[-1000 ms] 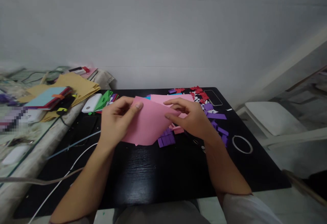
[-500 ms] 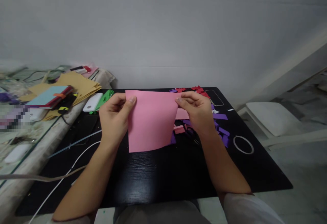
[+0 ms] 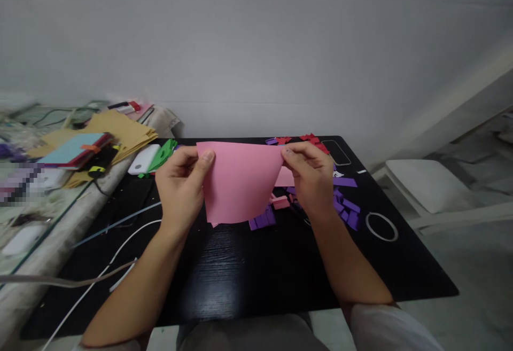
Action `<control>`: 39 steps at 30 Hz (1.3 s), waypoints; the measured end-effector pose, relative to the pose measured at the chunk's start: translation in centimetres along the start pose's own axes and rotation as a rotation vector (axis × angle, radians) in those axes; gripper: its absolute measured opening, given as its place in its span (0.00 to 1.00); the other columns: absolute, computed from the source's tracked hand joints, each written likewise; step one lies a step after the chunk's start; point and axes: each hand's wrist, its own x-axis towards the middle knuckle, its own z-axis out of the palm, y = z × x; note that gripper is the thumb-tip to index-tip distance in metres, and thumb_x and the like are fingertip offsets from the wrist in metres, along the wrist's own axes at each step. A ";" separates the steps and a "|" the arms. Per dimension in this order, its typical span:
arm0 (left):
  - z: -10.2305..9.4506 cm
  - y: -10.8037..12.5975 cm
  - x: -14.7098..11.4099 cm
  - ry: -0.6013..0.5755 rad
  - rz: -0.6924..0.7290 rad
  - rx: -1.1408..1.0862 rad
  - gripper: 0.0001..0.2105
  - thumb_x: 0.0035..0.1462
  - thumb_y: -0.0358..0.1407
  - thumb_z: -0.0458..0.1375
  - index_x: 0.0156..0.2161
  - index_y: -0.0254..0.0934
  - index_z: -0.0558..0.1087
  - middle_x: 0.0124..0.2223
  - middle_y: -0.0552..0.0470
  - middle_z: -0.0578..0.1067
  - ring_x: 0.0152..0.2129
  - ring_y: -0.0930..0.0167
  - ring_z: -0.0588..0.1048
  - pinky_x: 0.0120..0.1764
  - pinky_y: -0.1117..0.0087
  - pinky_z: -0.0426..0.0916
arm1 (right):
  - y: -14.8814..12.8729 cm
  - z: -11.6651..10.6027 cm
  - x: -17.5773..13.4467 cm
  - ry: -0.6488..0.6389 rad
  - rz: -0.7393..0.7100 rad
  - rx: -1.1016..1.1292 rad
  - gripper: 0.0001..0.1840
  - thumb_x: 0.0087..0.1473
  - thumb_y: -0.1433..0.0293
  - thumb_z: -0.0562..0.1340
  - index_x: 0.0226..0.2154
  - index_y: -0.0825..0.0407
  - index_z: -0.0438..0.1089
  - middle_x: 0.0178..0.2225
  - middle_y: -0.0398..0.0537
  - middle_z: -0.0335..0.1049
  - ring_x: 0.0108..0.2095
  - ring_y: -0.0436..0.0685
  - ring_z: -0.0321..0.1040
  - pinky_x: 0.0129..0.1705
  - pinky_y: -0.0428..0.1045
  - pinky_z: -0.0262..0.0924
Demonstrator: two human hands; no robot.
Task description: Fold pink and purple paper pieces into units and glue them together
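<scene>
A pink sheet of paper (image 3: 240,182) is held up above the black table (image 3: 272,271), its lower part curving away from me. My left hand (image 3: 182,177) pinches its upper left corner between thumb and fingers. At the upper right corner, my right hand (image 3: 308,172) has the same sheet in a pinch. Behind the sheet and my right hand lie a pink paper strip (image 3: 284,177), small folded pink pieces (image 3: 280,201) and purple paper pieces (image 3: 262,218). More purple pieces (image 3: 348,209) rest just right of my right wrist.
Red paper pieces (image 3: 315,140) lie at the table's back edge, near a clear rectangular frame (image 3: 335,152). A pale ring (image 3: 382,227) is at right. Green paper pieces (image 3: 163,156), a white device (image 3: 144,160) and a white cable (image 3: 120,255) are at left. A white stool (image 3: 428,185) stands beyond.
The lower edge of the pink sheet has risen and bends farther back, uncovering more purple pieces below it. My right hand has barely shifted; both hands keep their pinch.
</scene>
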 end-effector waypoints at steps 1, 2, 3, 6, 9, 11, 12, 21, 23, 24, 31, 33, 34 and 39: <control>0.0 0.0 0.0 0.004 -0.001 -0.001 0.09 0.60 0.43 0.70 0.37 0.39 0.81 0.34 0.54 0.80 0.29 0.74 0.75 0.34 0.73 0.70 | 0.0 0.0 0.0 0.000 0.001 0.025 0.04 0.59 0.65 0.70 0.34 0.47 0.80 0.29 0.40 0.78 0.32 0.51 0.75 0.42 0.50 0.75; 0.1 0.0 0.0 0.011 0.000 -0.001 0.09 0.60 0.43 0.70 0.37 0.39 0.81 0.34 0.54 0.80 0.29 0.74 0.75 0.34 0.73 0.70 | 0.0 0.1 0.0 -0.008 0.009 0.044 0.04 0.60 0.65 0.69 0.34 0.47 0.80 0.30 0.40 0.78 0.33 0.51 0.76 0.43 0.50 0.75; 0.1 0.0 0.0 0.019 0.000 -0.002 0.09 0.60 0.43 0.70 0.37 0.40 0.81 0.34 0.54 0.80 0.29 0.73 0.75 0.34 0.73 0.70 | 0.0 0.1 0.0 -0.024 0.024 0.058 0.06 0.61 0.64 0.68 0.35 0.47 0.79 0.31 0.40 0.78 0.34 0.51 0.77 0.44 0.51 0.76; 0.1 0.1 0.1 0.037 -0.006 -0.035 0.08 0.61 0.42 0.69 0.38 0.40 0.81 0.34 0.54 0.80 0.29 0.74 0.75 0.34 0.73 0.70 | -0.1 0.2 0.1 -0.075 0.074 0.042 0.09 0.61 0.61 0.67 0.37 0.49 0.79 0.32 0.43 0.80 0.35 0.53 0.79 0.46 0.54 0.78; 0.1 0.0 0.1 0.036 -0.024 -0.069 0.08 0.60 0.42 0.69 0.38 0.39 0.81 0.34 0.55 0.79 0.29 0.75 0.74 0.33 0.74 0.68 | -0.3 0.2 0.1 -0.055 0.081 -0.048 0.08 0.58 0.62 0.70 0.35 0.50 0.79 0.31 0.43 0.80 0.33 0.52 0.78 0.43 0.52 0.78; 0.2 0.0 0.1 0.027 -0.043 -0.075 0.08 0.60 0.42 0.69 0.38 0.39 0.81 0.34 0.54 0.79 0.28 0.75 0.73 0.33 0.74 0.68 | -0.4 0.2 0.1 -0.021 0.057 -0.095 0.06 0.56 0.64 0.71 0.33 0.50 0.79 0.30 0.42 0.80 0.32 0.52 0.77 0.41 0.51 0.77; 0.3 -0.1 0.0 0.018 -0.053 -0.080 0.08 0.60 0.42 0.69 0.38 0.39 0.80 0.34 0.54 0.79 0.28 0.75 0.73 0.33 0.74 0.68 | -0.5 0.2 0.1 -0.005 0.041 -0.110 0.06 0.56 0.65 0.71 0.33 0.50 0.79 0.29 0.42 0.80 0.32 0.51 0.77 0.40 0.50 0.77; -0.8 0.4 1.3 -0.207 -0.155 -0.063 0.07 0.57 0.36 0.67 0.31 0.38 0.76 0.29 0.55 0.75 0.26 0.74 0.71 0.31 0.73 0.66 | -0.8 -0.3 0.2 0.062 -0.096 -0.289 0.04 0.58 0.67 0.69 0.33 0.51 0.79 0.28 0.42 0.78 0.30 0.51 0.75 0.36 0.49 0.73; -1.5 0.9 1.9 -0.303 -0.137 0.088 0.06 0.59 0.38 0.66 0.34 0.38 0.78 0.32 0.54 0.78 0.29 0.72 0.75 0.35 0.71 0.69 | -0.8 -0.5 0.3 0.015 -0.093 -0.313 0.05 0.58 0.68 0.68 0.32 0.51 0.79 0.28 0.42 0.78 0.30 0.52 0.74 0.35 0.49 0.72; -1.8 1.2 2.0 -0.325 -0.109 0.180 0.07 0.60 0.39 0.66 0.39 0.38 0.79 0.36 0.52 0.80 0.33 0.70 0.77 0.39 0.69 0.71 | -0.8 -0.6 0.3 -0.029 -0.086 -0.325 0.05 0.58 0.68 0.68 0.32 0.51 0.79 0.28 0.43 0.78 0.30 0.52 0.74 0.34 0.48 0.71; -1.8 4.0 0.4 -0.640 -0.046 0.372 0.13 0.65 0.46 0.64 0.47 0.40 0.80 0.42 0.51 0.82 0.38 0.69 0.79 0.44 0.68 0.72 | -2.5 0.1 -1.1 -0.564 -0.015 -0.412 0.06 0.62 0.70 0.66 0.33 0.53 0.78 0.30 0.43 0.79 0.30 0.49 0.73 0.34 0.45 0.66; -1.4 4.2 -0.1 -0.792 -0.136 0.316 0.11 0.65 0.46 0.63 0.43 0.40 0.80 0.33 0.54 0.79 0.30 0.72 0.76 0.34 0.72 0.69 | -2.7 0.4 -1.5 -0.674 0.023 -0.433 0.06 0.63 0.70 0.66 0.34 0.53 0.79 0.29 0.42 0.78 0.29 0.49 0.72 0.33 0.45 0.65; -1.3 4.2 -0.2 -0.840 -0.165 0.301 0.11 0.66 0.45 0.62 0.41 0.39 0.79 0.30 0.56 0.77 0.27 0.73 0.73 0.31 0.73 0.66 | -2.7 0.4 -1.7 -0.712 0.046 -0.448 0.06 0.63 0.70 0.66 0.35 0.53 0.79 0.28 0.42 0.78 0.28 0.48 0.71 0.32 0.45 0.63; -0.7 3.1 -0.2 -0.942 -0.178 0.343 0.14 0.69 0.46 0.58 0.37 0.38 0.74 0.27 0.58 0.71 0.23 0.75 0.67 0.26 0.73 0.60 | -1.5 0.5 -1.4 -0.764 0.134 -0.476 0.07 0.62 0.68 0.67 0.36 0.53 0.80 0.28 0.43 0.78 0.29 0.49 0.71 0.31 0.45 0.61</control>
